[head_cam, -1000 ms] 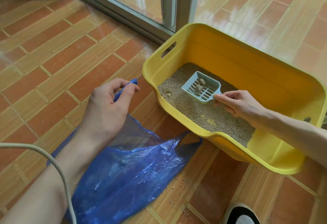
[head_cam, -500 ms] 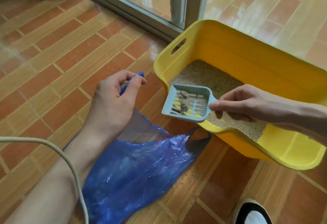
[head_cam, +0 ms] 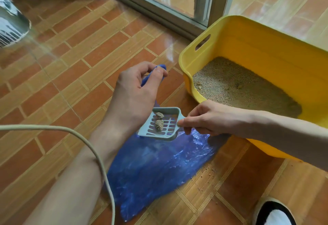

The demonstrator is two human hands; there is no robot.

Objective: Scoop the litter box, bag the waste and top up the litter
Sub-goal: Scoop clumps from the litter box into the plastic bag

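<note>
A yellow litter box [head_cam: 252, 45] stands on the tiled floor at the right, with grey-beige litter [head_cam: 230, 86] covering its bottom. My right hand [head_cam: 209, 118] grips the handle of a pale blue slotted scoop [head_cam: 159, 124], which carries two waste clumps [head_cam: 159, 120]. The scoop hovers over a blue plastic bag [head_cam: 152, 168] lying on the floor left of the box. My left hand [head_cam: 134, 93] pinches the bag's handle and lifts it, holding the mouth up.
A sliding glass door frame [head_cam: 165, 15] runs along the back. A pale cable [head_cam: 85, 139] arcs across my left forearm. Spilled litter grains [head_cam: 207, 171] lie beside the bag. A round grey-white object [head_cam: 10, 24] sits far left; a black-and-white slipper [head_cam: 273, 212] is bottom right.
My right hand has lifted the scoop with the clumps out of the box, over its rim, and leftward to above the bag. My left hand still holds the bag's handle.
</note>
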